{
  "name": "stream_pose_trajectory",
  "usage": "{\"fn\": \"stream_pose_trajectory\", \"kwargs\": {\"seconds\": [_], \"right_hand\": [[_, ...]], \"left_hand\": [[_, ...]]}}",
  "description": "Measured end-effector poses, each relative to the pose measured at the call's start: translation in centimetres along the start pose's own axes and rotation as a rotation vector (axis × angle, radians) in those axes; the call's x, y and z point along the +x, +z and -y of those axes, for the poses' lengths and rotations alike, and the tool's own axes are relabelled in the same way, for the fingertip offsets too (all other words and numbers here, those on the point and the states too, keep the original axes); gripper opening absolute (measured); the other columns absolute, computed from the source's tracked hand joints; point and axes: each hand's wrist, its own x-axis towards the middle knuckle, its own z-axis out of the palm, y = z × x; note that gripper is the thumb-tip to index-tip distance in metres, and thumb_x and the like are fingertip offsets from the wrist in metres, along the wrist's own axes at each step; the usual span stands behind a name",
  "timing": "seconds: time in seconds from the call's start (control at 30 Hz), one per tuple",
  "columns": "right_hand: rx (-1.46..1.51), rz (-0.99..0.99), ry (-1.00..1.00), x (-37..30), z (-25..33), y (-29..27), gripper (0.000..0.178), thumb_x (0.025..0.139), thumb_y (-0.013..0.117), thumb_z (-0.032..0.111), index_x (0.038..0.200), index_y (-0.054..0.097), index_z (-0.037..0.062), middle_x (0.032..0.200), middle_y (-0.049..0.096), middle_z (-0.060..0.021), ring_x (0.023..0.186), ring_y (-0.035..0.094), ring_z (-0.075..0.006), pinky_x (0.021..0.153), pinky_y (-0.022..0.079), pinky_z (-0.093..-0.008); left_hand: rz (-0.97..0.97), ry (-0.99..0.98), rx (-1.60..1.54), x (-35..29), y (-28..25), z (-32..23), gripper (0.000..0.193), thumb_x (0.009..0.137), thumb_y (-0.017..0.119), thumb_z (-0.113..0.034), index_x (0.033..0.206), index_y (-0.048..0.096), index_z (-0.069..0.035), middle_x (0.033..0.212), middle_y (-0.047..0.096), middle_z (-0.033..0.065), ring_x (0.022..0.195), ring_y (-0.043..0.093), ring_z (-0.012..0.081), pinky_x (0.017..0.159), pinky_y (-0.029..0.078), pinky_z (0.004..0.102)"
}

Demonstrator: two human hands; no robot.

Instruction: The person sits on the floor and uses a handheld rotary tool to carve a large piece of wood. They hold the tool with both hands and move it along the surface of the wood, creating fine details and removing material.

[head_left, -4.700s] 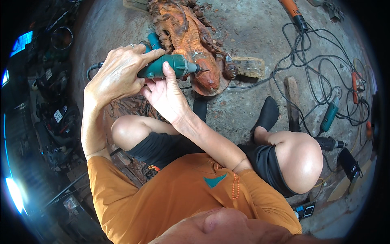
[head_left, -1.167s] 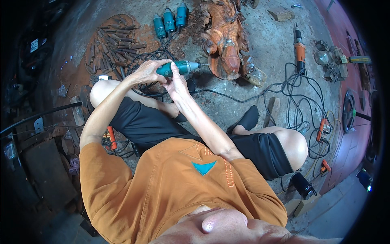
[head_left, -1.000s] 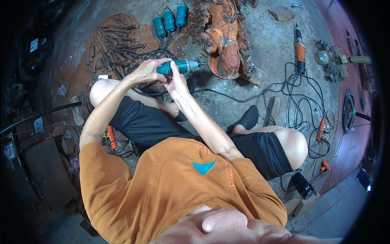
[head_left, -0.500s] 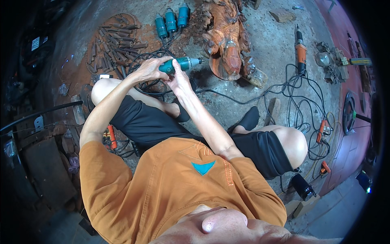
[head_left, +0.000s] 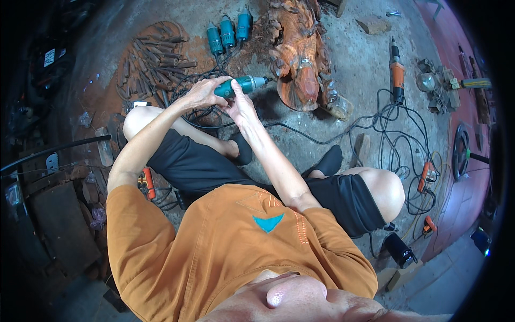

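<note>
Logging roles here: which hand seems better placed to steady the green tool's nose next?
Probably the right hand: its thumb presses the green tool nearer the nose, while the left hand holds the rear.

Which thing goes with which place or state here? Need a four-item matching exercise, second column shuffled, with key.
Things
1. Single teal power tool
2. Three teal power tools
3. Orange-and-black power tool
4. Brown rods

Places and states
A. On the floor, to the right of the wood carving
B. Heaped amid reddish-brown dust
C. Gripped by the left hand and the right hand
D. Side by side, between the heap and the carving

Pairs: 1-C, 2-D, 3-A, 4-B
</note>
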Motion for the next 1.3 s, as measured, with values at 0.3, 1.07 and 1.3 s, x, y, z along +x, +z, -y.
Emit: {"fn": "stream_pose_trajectory", "kwargs": {"seconds": [0.3,1.07,1.3], "right_hand": [[-0.013,0.012,0.008,0.9,0.0,-0.7,0.055,0.086,0.071,0.043,0.127,0.048,0.0129,0.118,0.056,-0.0094,0.108,0.054,-0.0249,0.087,0.048,-0.0466],[-0.010,-0.053,-0.078,-1.6,-1.7,0.0,0.059,0.089,0.069,0.041,0.128,0.040,0.0076,0.115,0.056,-0.0097,0.102,0.059,-0.0215,0.077,0.053,-0.0372],[0.046,-0.117,-0.087,-1.6,-2.5,0.4,0.051,0.090,0.068,0.038,0.126,0.045,0.0102,0.120,0.053,-0.0090,0.108,0.054,-0.0245,0.088,0.050,-0.0458]], "left_hand": [[-0.027,0.022,-0.004,0.1,0.1,-0.1,0.085,0.060,0.078,-0.028,0.136,0.049,-0.003,0.128,0.058,0.0219,0.116,0.058,0.0363,0.098,0.044,0.0419],[0.085,0.056,-0.102,-0.8,-0.1,-0.1,0.085,0.059,0.082,-0.023,0.136,0.050,-0.008,0.118,0.064,0.0182,0.110,0.061,0.0316,0.094,0.046,0.0382],[0.117,0.073,-0.098,-0.9,-0.3,0.3,0.084,0.060,0.082,-0.023,0.136,0.051,-0.008,0.116,0.064,0.0175,0.109,0.061,0.0311,0.094,0.045,0.0393]]}}
